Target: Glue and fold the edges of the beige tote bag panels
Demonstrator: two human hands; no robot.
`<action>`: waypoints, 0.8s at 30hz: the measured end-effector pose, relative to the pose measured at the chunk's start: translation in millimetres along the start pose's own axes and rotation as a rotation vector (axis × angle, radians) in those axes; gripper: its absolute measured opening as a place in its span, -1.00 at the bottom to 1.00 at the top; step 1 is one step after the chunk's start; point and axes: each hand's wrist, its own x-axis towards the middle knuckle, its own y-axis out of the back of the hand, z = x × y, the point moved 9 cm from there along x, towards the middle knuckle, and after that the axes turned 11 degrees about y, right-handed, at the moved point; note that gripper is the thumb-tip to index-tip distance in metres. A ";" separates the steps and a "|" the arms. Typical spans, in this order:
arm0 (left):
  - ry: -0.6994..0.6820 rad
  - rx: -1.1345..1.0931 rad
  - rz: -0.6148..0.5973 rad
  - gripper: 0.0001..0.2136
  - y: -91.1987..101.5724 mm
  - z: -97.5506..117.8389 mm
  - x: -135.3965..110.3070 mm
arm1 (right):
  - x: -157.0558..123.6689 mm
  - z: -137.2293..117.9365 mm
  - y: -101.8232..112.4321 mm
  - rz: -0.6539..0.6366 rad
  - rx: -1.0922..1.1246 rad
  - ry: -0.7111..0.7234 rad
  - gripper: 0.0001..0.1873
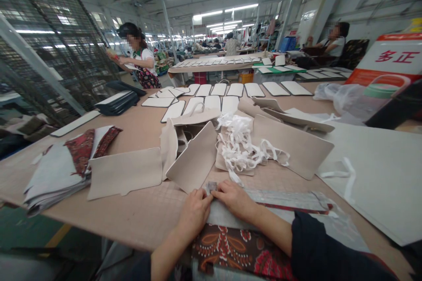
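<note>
My left hand [195, 210] and my right hand [234, 201] meet at the near side of the table, both with fingers closed in a pinch. Between their fingertips is a small grey folded end of fabric [211, 186]. The grey-white back of the fabric [290, 198] stretches out to the right, with a thin dark red strip along it. Below my wrists hangs a dark brown patterned fabric [239, 246] with orange and red flowers. Just beyond my hands lie a beige panel [194, 158] and a tangled heap of white ribbon [240, 145].
Folded fabric [54, 169] is stacked at left, near another beige panel [127, 171]. White dark-edged panels [242, 90] lie in rows farther back. A large white sheet [379, 175] and an orange-white container [392, 59] are at right. A co-worker [141, 59] stands beyond the table.
</note>
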 end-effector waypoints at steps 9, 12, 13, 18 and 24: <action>-0.149 0.046 0.086 -0.76 2.7 11.9 -4.8 | 6.2 -2.4 -4.6 -0.046 -0.080 -0.151 -0.73; -0.200 0.000 0.107 -0.74 3.2 13.7 -5.3 | -4.2 16.1 6.1 0.013 0.072 -0.311 -0.70; -0.205 -0.014 0.097 -0.75 3.4 13.7 -4.2 | -9.9 21.3 10.1 0.010 0.095 -0.345 -0.69; -0.129 -0.043 -0.026 -0.84 8.1 11.6 11.7 | -47.1 33.0 16.9 -0.198 0.046 -0.439 -0.76; -0.157 0.006 -0.011 -0.81 18.2 39.4 25.6 | -58.1 37.6 24.7 -0.239 0.041 -0.488 -0.79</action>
